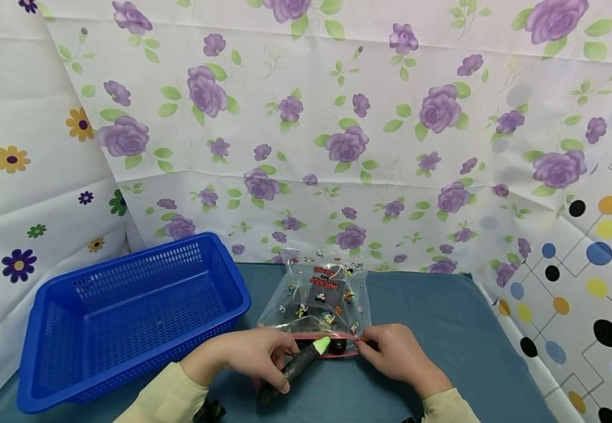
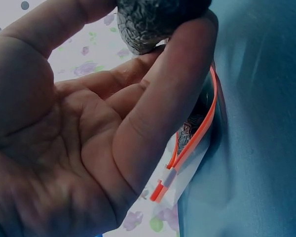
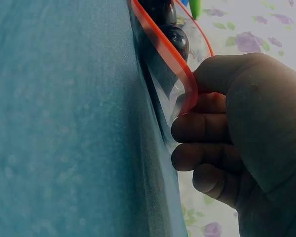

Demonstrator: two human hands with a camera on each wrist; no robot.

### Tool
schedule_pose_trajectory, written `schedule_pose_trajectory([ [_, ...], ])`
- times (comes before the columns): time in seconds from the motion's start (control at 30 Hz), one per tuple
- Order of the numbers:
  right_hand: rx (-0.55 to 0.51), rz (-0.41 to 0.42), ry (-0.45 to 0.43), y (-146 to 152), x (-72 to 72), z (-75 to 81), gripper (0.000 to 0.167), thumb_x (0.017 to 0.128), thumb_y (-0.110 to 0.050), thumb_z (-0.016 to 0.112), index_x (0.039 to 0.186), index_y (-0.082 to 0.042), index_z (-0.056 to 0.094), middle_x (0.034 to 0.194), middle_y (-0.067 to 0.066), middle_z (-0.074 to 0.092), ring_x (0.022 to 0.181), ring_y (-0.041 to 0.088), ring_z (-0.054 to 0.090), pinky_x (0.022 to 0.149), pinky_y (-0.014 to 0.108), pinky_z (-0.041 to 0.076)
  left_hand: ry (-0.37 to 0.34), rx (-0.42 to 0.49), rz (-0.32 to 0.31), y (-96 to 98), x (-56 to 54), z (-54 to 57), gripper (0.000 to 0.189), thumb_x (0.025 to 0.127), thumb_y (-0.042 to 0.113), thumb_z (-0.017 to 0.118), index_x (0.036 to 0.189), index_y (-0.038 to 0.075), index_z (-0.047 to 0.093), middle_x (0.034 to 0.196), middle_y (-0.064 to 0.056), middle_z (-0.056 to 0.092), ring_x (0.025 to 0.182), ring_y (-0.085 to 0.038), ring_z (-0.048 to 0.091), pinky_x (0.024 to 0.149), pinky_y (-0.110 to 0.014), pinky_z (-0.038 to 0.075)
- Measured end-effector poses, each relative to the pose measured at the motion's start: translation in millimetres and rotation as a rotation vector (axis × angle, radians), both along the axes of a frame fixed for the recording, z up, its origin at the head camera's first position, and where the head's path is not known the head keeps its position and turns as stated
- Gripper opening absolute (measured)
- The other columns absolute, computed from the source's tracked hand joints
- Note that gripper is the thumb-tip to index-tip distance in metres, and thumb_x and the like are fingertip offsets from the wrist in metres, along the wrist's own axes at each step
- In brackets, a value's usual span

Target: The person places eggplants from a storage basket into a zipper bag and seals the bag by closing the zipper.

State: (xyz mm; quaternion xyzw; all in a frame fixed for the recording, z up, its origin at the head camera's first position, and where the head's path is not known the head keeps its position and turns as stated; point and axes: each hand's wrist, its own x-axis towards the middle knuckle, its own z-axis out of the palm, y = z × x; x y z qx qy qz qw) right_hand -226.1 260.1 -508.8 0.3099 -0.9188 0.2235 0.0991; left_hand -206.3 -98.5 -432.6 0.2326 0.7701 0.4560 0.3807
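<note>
My left hand (image 1: 257,356) holds a long dark wrinkled object with a bright green tip (image 1: 299,365), thumb and fingers round its near part. In the left wrist view the dark wrinkled object (image 2: 148,24) is in the fingers at the top. Its green end reaches over the mouth of a clear zip bag (image 1: 313,294) with cartoon prints and a red-orange zip edge. With thumb and forefinger, my right hand (image 1: 397,355) pinches the right end of that edge; its other fingers are curled. Dark shiny round things (image 3: 173,42) show inside the open mouth in the right wrist view.
A blue perforated plastic basket (image 1: 47,346) stands left of the bag on the blue-green tablecloth (image 1: 417,299). Floral cloth (image 1: 348,147) hangs behind the table, with a dotted cloth (image 1: 597,288) on the right. An orange slider end (image 2: 160,190) sits at the bag's left corner.
</note>
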Motion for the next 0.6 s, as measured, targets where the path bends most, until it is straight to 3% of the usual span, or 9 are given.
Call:
schedule_pose_trajectory([
  [0.37,0.003,-0.008,-0.013,-0.4,0.3,1.0,0.03,0.105,-0.021,0.079,0.08,-0.034,0.07,0.064,-0.025,0.05,0.052,-0.004,0.041,0.051,0.024,0.036,0.011,-0.025,-0.008,-2.8,0.4,-1.5,0.056,0.091,0.005,0.086,0.144,0.009,0.068,0.092,-0.008,0.074,0.072,-0.016,0.067,0.054,-0.028,0.055],
  [0.6,0.004,-0.006,-0.011,-0.6,0.6,1.1,0.03,0.105,-0.021,0.079,0.079,-0.034,0.07,0.064,-0.025,0.05,0.052,-0.004,0.041,0.051,0.023,0.036,-0.002,-0.028,0.013,-2.3,-1.8,-10.3,0.056,0.091,0.006,0.086,0.144,0.008,0.068,0.093,-0.009,0.074,0.072,-0.017,0.067,0.051,-0.03,0.057],
])
